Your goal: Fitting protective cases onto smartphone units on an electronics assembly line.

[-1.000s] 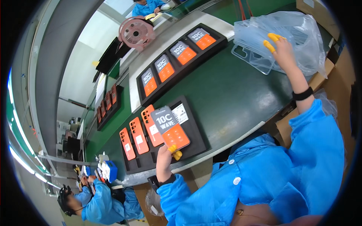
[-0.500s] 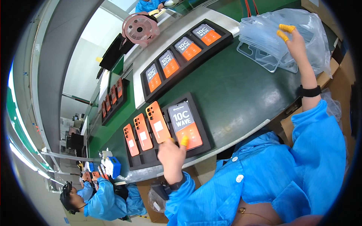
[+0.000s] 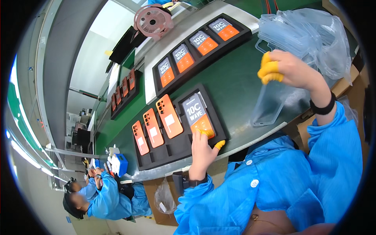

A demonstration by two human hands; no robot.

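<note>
A black foam tray (image 3: 169, 147) lies in front of me with orange phones in its slots. Three show their backs, among them an orange phone (image 3: 170, 117) with a white label. At the tray's right end a phone (image 3: 196, 113) lies face up under a grey and orange screen film. My left hand (image 3: 203, 153) rests its yellow-capped fingertips on this phone's lower end, thumb spread apart. To the right, my right hand (image 3: 290, 70) pinches a clear phone case (image 3: 270, 102) by its upper end and holds it tilted over the green table.
A clear plastic bag (image 3: 333, 47) with several clear cases stands at the far right. A second foam tray (image 3: 201, 58) with film-covered phones lies behind, and another phone tray (image 3: 125, 93) at far left. A pink fan (image 3: 153, 21) stands at the back; a co-worker (image 3: 117, 197) sits at left.
My right hand has come left and nearer from the bag, now with a clear case. My left hand has shifted right along the phone's lower end. The whole view has tilted slightly.
</note>
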